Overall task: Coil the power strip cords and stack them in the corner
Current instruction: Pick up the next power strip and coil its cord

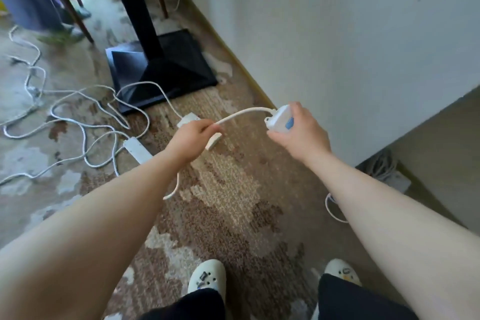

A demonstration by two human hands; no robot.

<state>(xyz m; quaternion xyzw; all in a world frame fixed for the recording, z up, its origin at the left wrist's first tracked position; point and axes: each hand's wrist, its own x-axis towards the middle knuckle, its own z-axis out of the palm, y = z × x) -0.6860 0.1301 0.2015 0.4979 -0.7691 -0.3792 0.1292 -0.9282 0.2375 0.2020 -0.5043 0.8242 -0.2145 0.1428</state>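
Note:
My right hand [298, 132] grips the end of a white power strip [279, 120] with a blue switch, held above the carpet near the wall. Its white cord [241, 113] arcs left into my left hand [191, 138], which pinches it; the cord's slack hangs below my left wrist. Two more white power strips lie on the carpet: one [137, 150] beside my left forearm, another [187, 119] partly hidden behind my left hand. Their cords [85, 122] lie tangled in loops to the left.
A black table pedestal base [161, 70] stands ahead by the white wall [337, 34]. A grey coiled strip [387, 171] lies in the corner at the right. Chair legs and another person's legs [33, 2] are at top left. My white clogs [206, 277] stand below.

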